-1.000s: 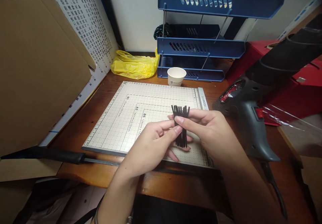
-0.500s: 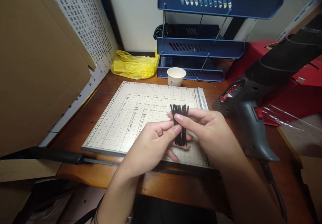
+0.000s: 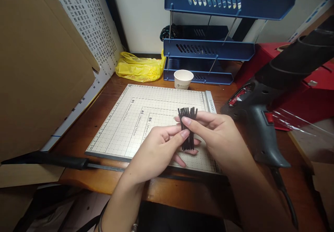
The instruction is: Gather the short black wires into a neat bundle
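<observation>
A bundle of short, thin black strips [image 3: 188,141] stands roughly upright between my two hands, its upper ends fanned a little apart. My left hand [image 3: 163,145] is closed on it from the left, thumb pressed on the front near the middle. From the right, my right hand [image 3: 214,131] pinches the same bundle higher up, thumb in front and fingers behind. Below the hands lies a cream paper trimmer board [image 3: 112,131] with printed grid lines and paper sizes. Parts of the strips are hidden behind both thumbs.
The trimmer's black-handled blade arm [image 3: 70,163] runs along the desk's front edge. Behind the board stand a white paper cup [image 3: 183,80], a yellow plastic bag [image 3: 141,68] and blue tiered trays [image 3: 208,49]. A heat gun [image 3: 263,117] and red box [image 3: 300,93] are right; cardboard [image 3: 39,68] left.
Both hands keep their hold on the bundle of black strips. The strips' upper ends look slightly more spread; otherwise the view has only shifted a touch.
</observation>
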The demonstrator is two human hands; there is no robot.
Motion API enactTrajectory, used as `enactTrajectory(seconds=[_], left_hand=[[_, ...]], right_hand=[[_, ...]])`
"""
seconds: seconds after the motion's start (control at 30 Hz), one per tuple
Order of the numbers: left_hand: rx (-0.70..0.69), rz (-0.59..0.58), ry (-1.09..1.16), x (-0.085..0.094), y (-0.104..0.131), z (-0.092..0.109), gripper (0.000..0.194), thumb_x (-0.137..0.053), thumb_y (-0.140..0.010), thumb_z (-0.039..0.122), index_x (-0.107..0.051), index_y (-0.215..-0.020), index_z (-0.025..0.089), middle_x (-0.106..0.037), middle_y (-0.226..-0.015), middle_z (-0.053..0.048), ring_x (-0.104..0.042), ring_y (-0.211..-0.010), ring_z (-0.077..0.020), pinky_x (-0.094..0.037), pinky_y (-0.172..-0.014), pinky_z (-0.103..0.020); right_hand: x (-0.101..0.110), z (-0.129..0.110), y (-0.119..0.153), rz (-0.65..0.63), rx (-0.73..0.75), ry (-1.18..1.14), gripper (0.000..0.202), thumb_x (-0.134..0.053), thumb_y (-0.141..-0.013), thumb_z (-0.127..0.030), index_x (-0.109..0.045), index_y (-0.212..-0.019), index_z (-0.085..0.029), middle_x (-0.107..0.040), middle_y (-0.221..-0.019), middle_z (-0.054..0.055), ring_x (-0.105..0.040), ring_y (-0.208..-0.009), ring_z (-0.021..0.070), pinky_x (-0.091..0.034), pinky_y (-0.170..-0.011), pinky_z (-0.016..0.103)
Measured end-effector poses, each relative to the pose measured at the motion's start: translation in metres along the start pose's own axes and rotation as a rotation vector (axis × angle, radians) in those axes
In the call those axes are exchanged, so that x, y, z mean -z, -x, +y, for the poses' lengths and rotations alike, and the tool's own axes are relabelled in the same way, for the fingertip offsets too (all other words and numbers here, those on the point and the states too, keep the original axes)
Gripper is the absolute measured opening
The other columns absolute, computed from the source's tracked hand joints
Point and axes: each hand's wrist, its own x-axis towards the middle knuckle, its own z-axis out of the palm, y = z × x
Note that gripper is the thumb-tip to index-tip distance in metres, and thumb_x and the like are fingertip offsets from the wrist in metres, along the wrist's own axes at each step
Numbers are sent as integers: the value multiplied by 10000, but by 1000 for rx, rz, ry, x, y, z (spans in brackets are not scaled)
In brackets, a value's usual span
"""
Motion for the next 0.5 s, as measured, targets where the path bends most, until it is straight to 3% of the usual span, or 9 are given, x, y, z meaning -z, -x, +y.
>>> enactTrajectory(seconds=[0.5], left_hand=[[0,5,-8,-1,1,-1,270,-604,-935,358,-724,-1075,160,-704,-1057,-90,-705,-802,-165,-571,-557,-179]], right_hand=[[1,3,1,-18,12,-6,229,-713,-838,-367,-712,-791,-143,-596,-604,-7,-474,-469,60,-403,-399,157]])
